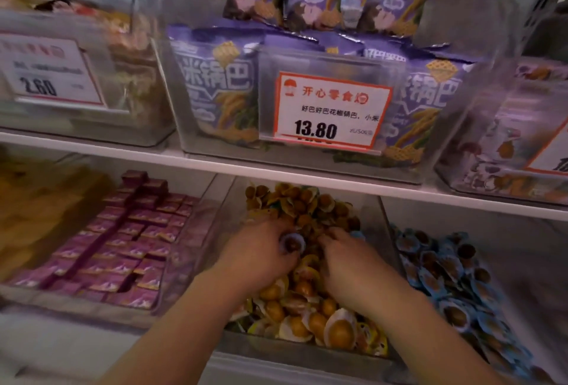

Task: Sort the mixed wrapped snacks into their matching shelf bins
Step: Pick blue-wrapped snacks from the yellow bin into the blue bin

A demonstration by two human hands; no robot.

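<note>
Blue-wrapped snack [292,242] pinched in left hand [261,257], right hand [347,264] loose atop yellow snacks [307,308]

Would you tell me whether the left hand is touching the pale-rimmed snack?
Touching: the head view shows the left hand with fingers curled round the pale-rimmed snack above the yellow-snack bin.

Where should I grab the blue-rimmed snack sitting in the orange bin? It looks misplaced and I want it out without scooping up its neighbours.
Pinch the flat blue rim of the blue-rimmed snack, coming from above. The domed brown middle looks rounded and slippery, while the rim sticks out. It lies on top of the orange-wrapped snacks, against the left hand, whose fingers already curl by it.
</note>
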